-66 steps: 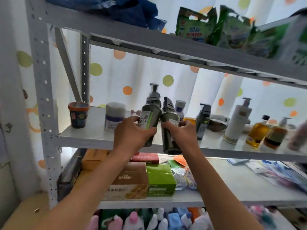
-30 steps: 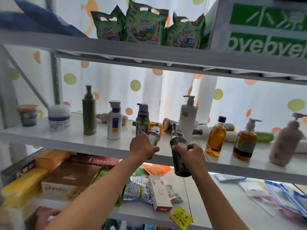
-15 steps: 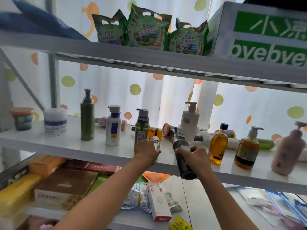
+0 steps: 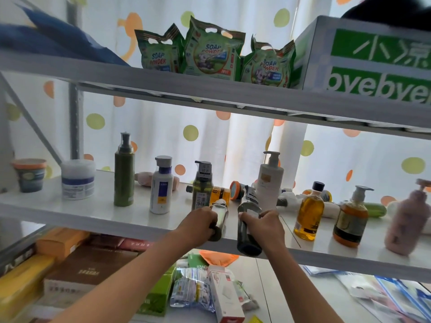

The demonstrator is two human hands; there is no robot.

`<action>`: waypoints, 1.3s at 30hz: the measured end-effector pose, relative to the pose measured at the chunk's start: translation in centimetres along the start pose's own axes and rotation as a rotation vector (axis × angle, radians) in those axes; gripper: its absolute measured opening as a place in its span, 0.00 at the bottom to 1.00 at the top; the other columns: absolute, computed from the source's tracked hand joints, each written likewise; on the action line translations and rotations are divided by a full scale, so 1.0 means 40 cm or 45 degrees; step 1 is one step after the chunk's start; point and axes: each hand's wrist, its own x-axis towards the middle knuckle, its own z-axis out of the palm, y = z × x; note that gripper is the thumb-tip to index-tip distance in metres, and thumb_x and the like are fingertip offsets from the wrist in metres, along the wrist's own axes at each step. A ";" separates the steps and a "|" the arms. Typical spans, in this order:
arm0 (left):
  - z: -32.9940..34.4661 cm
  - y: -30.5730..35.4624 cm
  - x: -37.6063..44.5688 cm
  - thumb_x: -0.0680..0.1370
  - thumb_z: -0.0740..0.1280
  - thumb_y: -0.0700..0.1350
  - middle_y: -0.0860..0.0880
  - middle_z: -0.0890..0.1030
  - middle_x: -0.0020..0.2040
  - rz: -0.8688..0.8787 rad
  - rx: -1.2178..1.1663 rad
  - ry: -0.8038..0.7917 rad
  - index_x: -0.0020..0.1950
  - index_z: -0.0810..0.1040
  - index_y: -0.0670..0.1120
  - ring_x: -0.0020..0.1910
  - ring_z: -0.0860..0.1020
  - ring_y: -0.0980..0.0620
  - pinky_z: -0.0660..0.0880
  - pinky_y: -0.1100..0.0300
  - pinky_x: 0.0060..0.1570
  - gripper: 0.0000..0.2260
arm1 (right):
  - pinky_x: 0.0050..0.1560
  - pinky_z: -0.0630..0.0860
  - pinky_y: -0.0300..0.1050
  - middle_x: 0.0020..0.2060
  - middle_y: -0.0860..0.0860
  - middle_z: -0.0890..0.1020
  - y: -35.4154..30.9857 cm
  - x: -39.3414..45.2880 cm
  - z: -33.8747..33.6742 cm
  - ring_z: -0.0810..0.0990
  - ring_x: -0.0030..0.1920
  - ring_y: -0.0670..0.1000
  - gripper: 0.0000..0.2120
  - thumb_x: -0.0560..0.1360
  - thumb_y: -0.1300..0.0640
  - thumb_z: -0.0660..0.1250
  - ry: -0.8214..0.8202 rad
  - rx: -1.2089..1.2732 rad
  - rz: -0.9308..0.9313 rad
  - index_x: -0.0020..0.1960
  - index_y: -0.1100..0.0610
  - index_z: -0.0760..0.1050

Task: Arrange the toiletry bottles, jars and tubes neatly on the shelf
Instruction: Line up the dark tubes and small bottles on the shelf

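Two dark bottles are being held at the near edge of the shelf (image 4: pixel 70 217), one in each hand. Going left to right along the shelf: an orange-rimmed pot (image 4: pixel 29 174), a white jar (image 4: pixel 78 179), a tall green bottle (image 4: pixel 124 171), a white bottle (image 4: pixel 162 185) and an olive pump bottle (image 4: pixel 202 185) are standing in a row. Next, the left hand (image 4: pixel 198 226) is curling its fingers round the small bottle (image 4: pixel 219 220), which is tilting with its base over the shelf edge. Just beside it, the right hand (image 4: pixel 265 226) is gripping the dark bottle (image 4: pixel 248 227), also tilted, base hanging below the edge. Farther right, a white pump bottle (image 4: pixel 269 180), a yellow bottle (image 4: pixel 309 213), an amber pump bottle (image 4: pixel 351 217) and a pink bottle (image 4: pixel 405 220) are standing, with tubes lying behind. Judging by this, the placing step is in hand: next, each bottle needs righting and setting upright in the gap right of the olive pump bottle, in line with the row.
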 end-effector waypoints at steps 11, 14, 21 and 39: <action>0.029 0.006 0.005 0.76 0.67 0.41 0.47 0.78 0.53 0.008 -0.005 0.106 0.53 0.81 0.43 0.50 0.78 0.49 0.68 0.66 0.46 0.07 | 0.49 0.79 0.48 0.49 0.51 0.79 -0.057 -0.005 0.067 0.80 0.49 0.53 0.28 0.70 0.43 0.73 0.143 -0.328 -0.217 0.61 0.53 0.65; 0.029 -0.003 0.006 0.75 0.67 0.40 0.46 0.77 0.52 0.027 -0.029 0.086 0.52 0.81 0.43 0.49 0.78 0.49 0.68 0.66 0.44 0.07 | 0.45 0.76 0.45 0.48 0.51 0.80 -0.061 0.002 0.095 0.81 0.47 0.53 0.26 0.72 0.44 0.72 0.108 -0.390 -0.159 0.61 0.54 0.66; 0.031 -0.018 0.010 0.75 0.68 0.40 0.48 0.77 0.51 0.075 -0.064 0.110 0.52 0.81 0.44 0.48 0.77 0.51 0.68 0.67 0.44 0.07 | 0.43 0.74 0.43 0.50 0.52 0.82 -0.058 0.035 0.129 0.82 0.49 0.53 0.20 0.77 0.43 0.65 0.144 -0.463 -0.152 0.62 0.55 0.71; 0.002 -0.072 -0.041 0.73 0.72 0.48 0.52 0.78 0.61 0.089 -0.383 0.112 0.64 0.77 0.46 0.57 0.76 0.55 0.73 0.61 0.60 0.20 | 0.45 0.73 0.43 0.47 0.52 0.83 -0.077 0.010 0.094 0.75 0.42 0.51 0.12 0.80 0.51 0.60 0.091 -0.674 -0.251 0.52 0.55 0.79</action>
